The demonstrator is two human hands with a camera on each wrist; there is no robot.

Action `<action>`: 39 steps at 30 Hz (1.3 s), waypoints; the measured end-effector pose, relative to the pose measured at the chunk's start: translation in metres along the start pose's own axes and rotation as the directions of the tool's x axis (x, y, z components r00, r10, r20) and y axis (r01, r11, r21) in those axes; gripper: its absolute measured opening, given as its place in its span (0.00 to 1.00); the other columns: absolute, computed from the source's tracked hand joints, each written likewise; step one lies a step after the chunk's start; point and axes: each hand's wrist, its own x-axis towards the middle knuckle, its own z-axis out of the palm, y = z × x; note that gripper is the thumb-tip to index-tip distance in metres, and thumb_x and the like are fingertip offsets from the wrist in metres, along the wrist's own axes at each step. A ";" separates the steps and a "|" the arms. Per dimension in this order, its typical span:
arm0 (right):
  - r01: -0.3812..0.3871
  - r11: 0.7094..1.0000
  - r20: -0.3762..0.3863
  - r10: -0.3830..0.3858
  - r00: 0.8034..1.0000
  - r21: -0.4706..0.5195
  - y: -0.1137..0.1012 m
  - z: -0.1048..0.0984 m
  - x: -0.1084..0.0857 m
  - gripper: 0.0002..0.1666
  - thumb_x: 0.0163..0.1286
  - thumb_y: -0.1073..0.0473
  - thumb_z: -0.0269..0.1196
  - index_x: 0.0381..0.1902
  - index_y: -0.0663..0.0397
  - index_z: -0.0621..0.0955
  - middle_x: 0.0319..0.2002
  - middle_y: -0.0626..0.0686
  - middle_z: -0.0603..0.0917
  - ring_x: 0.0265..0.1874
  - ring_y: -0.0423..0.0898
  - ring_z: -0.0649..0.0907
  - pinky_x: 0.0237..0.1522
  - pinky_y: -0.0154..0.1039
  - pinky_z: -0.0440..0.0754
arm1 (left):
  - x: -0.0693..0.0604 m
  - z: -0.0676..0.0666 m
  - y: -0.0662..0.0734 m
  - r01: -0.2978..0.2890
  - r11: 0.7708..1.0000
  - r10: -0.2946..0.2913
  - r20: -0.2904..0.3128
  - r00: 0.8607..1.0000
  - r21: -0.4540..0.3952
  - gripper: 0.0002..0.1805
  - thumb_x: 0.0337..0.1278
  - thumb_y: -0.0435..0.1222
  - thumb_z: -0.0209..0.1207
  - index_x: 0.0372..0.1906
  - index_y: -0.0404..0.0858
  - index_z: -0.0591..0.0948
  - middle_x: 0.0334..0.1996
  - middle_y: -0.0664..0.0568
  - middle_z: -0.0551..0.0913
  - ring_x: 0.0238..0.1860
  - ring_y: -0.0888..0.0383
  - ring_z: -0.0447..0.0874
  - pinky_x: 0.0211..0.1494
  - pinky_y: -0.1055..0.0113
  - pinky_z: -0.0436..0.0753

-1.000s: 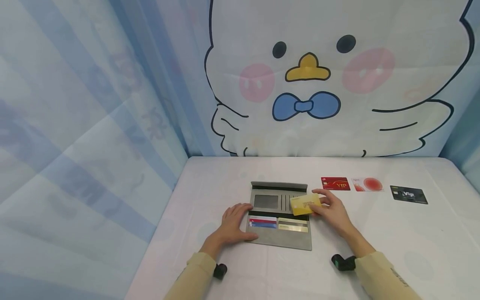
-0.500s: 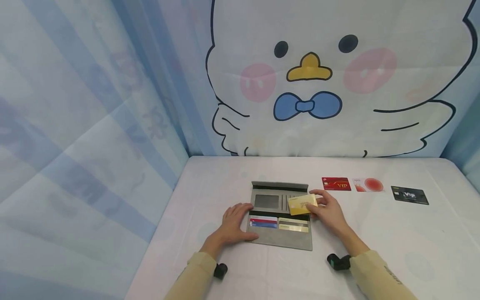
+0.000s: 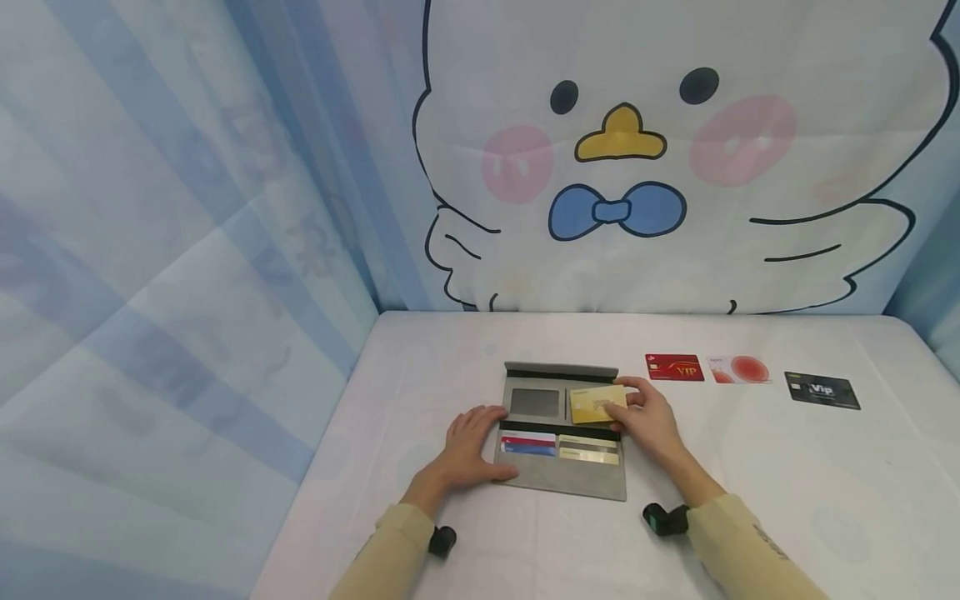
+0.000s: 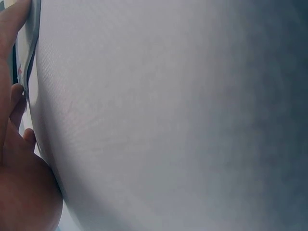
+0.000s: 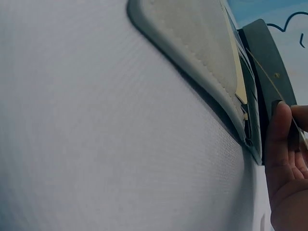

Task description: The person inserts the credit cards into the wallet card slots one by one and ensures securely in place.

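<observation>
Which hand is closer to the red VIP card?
The right hand: it pinches the yellow card, nearer the person and slightly left of the red VIP card. The left hand is farther off, at the left edge of the wallet.

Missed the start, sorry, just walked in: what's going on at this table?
A person's hands are working with an open gray wallet. The right hand pinches a yellow card over the slots at the wallet's upper right, while the left hand rests at its left edge. Two cards sit in the lower pockets. A red card, a white-and-red card and a black card lie on the table.
</observation>
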 end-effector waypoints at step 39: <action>-0.023 0.995 -0.042 0.019 0.999 -0.101 -0.003 0.014 0.011 0.29 0.68 0.63 0.65 0.61 0.75 0.70 0.39 0.65 0.81 0.23 0.43 0.83 0.28 0.32 0.85 | 0.001 -0.001 0.003 0.020 1.000 -0.020 0.008 1.000 0.013 0.48 0.48 0.53 0.73 0.73 0.42 0.66 0.74 0.49 0.65 0.76 0.45 0.51 0.76 0.43 0.45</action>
